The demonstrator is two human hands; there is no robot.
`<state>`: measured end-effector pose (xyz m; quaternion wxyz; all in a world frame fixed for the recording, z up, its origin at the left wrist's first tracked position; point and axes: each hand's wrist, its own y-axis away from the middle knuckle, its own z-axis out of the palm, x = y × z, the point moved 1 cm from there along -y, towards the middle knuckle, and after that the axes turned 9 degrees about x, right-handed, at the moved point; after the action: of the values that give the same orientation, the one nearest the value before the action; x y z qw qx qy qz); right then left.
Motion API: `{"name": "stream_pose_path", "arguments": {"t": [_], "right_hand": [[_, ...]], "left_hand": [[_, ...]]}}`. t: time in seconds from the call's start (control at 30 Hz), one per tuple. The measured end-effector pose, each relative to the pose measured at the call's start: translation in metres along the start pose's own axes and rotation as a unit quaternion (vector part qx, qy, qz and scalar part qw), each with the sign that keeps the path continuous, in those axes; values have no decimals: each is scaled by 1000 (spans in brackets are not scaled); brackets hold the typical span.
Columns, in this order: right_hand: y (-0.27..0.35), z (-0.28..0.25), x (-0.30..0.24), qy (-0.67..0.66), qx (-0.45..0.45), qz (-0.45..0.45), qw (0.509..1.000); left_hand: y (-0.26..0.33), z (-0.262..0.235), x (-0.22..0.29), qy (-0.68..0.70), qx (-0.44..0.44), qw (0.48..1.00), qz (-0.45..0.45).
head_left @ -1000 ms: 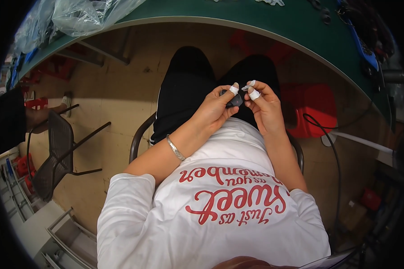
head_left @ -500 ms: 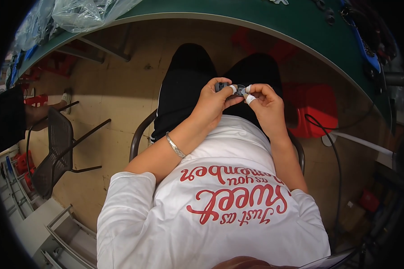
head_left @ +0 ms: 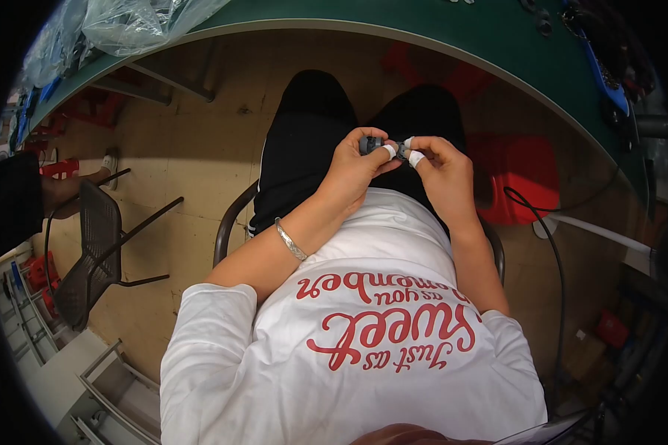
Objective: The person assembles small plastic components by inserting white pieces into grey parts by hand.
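Above my lap, my left hand is closed around a small dark grey part with a rounded, ridged shape. My right hand pinches the right end of the same piece between thumb and forefinger. White tape wraps the fingertips of that hand and the left thumb. The fingers cover much of the part, so its exact kind is hidden. Both hands meet at it, almost touching each other.
A green table curves across the top, with clear plastic bags at its left and a blue tray at its right. A red stool stands at the right. An empty chair and another person's leg are at the left.
My right thumb and forefinger have shifted slightly on the grey part, and it has turned a little in my left fingers. Both hands stay in nearly the same place.
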<state>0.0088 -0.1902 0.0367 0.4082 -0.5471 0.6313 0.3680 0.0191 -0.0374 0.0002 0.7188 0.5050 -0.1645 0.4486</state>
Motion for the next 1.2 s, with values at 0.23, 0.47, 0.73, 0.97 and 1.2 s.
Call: {"name": "stream_pose_path", "arguments": {"t": [0.23,0.47,0.73,0.97,1.2], "right_hand": [[-9,7,20,-186,-15,168,968],[-7,12,29,-231,21,198,952],[-12,7,27,-208,-14,196,958],[-10,11,35,-148,-52,184,970],[-14,0,34,-108,-120,157,974]], "left_hand": [[0,0,-3,7,3,1000,13],[-2,0,-4,15,17,999,33],[-1,-1,-4,8,-6,998,58],[-1,-1,-4,-31,-21,997,72],[3,1,-1,-46,0,998,42]]}}
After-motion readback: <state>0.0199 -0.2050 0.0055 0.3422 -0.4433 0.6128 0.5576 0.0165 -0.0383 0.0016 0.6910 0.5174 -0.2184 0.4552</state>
